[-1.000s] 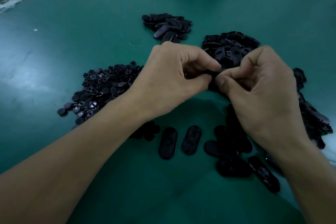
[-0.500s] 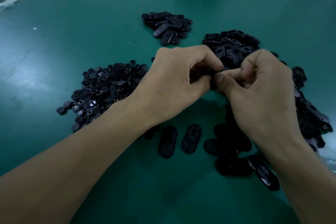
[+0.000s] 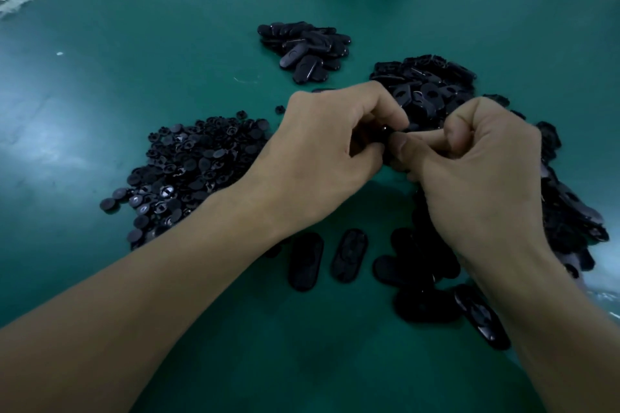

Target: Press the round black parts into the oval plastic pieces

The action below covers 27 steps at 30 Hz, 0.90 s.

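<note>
The hands meet above the middle of the green worktop. The left hand and right hand have fingers and thumbs curled, pinching one small black part between them; it is too hidden to tell its long axis. A heap of round black parts lies beside the left wrist. Near the forearms, two oval plastic pieces lie flat side by side, long axes pointing away from the person, leaning slightly right.

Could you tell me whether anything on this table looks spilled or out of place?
Nothing serious. One round black part lies alone just beyond its pile, near the left hand, and a white speck sits on the green table.
</note>
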Available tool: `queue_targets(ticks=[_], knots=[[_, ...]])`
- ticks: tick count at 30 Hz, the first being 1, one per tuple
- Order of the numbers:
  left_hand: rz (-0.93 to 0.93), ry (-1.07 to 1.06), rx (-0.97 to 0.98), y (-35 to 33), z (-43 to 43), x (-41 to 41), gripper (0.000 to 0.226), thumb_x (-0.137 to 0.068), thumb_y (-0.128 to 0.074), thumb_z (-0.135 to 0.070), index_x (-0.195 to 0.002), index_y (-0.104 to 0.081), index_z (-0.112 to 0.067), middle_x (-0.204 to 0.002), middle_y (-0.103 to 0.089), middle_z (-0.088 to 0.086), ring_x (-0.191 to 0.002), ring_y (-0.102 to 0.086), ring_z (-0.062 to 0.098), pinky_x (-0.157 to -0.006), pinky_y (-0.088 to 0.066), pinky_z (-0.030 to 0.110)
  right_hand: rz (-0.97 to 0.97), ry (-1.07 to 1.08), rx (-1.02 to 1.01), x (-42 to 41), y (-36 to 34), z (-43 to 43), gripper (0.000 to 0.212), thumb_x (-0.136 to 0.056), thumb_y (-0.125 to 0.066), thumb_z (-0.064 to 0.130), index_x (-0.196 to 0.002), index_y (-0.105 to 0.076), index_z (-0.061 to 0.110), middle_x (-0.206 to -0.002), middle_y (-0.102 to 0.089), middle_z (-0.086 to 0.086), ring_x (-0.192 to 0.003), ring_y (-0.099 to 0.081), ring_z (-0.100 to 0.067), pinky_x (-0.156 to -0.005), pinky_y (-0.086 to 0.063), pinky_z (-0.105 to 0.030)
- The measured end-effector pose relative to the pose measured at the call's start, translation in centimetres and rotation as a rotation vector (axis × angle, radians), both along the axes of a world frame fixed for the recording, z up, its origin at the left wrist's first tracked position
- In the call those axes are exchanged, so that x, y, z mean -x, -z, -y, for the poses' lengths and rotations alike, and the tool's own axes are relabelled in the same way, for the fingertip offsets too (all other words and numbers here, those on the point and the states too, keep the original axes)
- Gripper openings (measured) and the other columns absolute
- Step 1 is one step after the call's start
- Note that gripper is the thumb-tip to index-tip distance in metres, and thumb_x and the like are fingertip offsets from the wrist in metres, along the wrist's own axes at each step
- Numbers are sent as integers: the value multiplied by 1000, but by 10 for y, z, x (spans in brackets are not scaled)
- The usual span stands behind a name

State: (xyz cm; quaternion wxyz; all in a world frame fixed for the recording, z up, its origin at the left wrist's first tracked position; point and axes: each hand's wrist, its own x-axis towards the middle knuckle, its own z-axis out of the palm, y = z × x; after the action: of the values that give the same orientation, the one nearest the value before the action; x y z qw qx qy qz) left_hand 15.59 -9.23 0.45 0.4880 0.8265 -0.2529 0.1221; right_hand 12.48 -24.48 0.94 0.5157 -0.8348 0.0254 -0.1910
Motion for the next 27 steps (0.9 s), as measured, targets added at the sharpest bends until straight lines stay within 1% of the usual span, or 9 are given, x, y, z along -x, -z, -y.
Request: queue_targets(ticks=[5,9,11,13,16,18,22,25,27], knots=[[115,-69,-85,-1,4,3,25,-78,-72,1,-98,-73,-14,-79,-65,-17,-75,-63,2,-71,-54,24,-37,-18,-71,-1,1,0,44,-82,-80,11,-65,-42,25,-69,-74,4,-67,-73,-17,-66,-60,-49],[137,-114,-122,-2,1,2,20,-81,-73,-5,-99,-72,-14,-82,-70,-12,-75,-65,4,-73,-55,31,-48,-121,-158,-1,-1,-2,34,-88,-74,9,-68,-51,25,-73,-73,-8,-67,-73,-21,-60,-58,-27],[120,-135,-137,-3,-1,1,21,-82,-71,-5,-100,-71,-16,-83,-68,-13,-76,-64,3,-72,-55,29,-50,-209,-207,-1,-3,-3,32,-91,-70,6,-72,-54,25,-77,-73,-11,-74,-74,-23,-62,-58,-25],[97,-151,-152,-3,-3,-1,21,-83,-70,-5,-100,-69,-18,-84,-67,-13,-75,-61,3,-71,-53,28,-69,-288,-257,0,-4,-3,29,-92,-66,1,-79,-56,25,-83,-76,-8,-82,-75,-22,-67,-59,-24],[47,-160,-168,-2,-7,-4,21,-83,-68,-7,-97,-65,-21,-80,-64,-11,-72,-58,6,-65,-48,23,-92,-391,-302,0,-3,-5,25,-94,-62,-3,-93,-57,21,-90,-78,2,-90,-74,-12,-72,-55,-17],[20,-149,-159,-2,-8,-4,19,-83,-68,-9,-96,-62,-22,-79,-62,-10,-70,-58,9,-61,-46,22,-75,-389,-245,0,-1,-7,27,-94,-62,-3,-99,-57,23,-89,-77,10,-93,-72,-5,-74,-54,-15],[-36,-119,-110,-2,-7,-3,19,-85,-68,-10,-96,-61,-24,-80,-65,-6,-70,-60,13,-63,-48,29,47,-238,15,-1,3,-5,29,-92,-68,8,-99,-64,36,-89,-75,15,-91,-70,1,-80,-56,-19],[-198,-29,36,-5,-5,-5,21,-87,-70,-9,-94,-61,-27,-83,-72,-3,-70,-66,15,-69,-55,38,136,-164,199,-4,3,1,27,-91,-70,14,-107,-67,35,-95,-65,24,-87,-63,7,-78,-49,-9],[-307,48,158,-6,-6,-7,24,-87,-70,-5,-95,-61,-26,-82,-74,-3,-69,-65,11,-70,-55,35,135,-176,180,-5,2,4,26,-92,-70,14,-108,-69,34,-98,-67,24,-89,-65,7,-79,-50,-9]])
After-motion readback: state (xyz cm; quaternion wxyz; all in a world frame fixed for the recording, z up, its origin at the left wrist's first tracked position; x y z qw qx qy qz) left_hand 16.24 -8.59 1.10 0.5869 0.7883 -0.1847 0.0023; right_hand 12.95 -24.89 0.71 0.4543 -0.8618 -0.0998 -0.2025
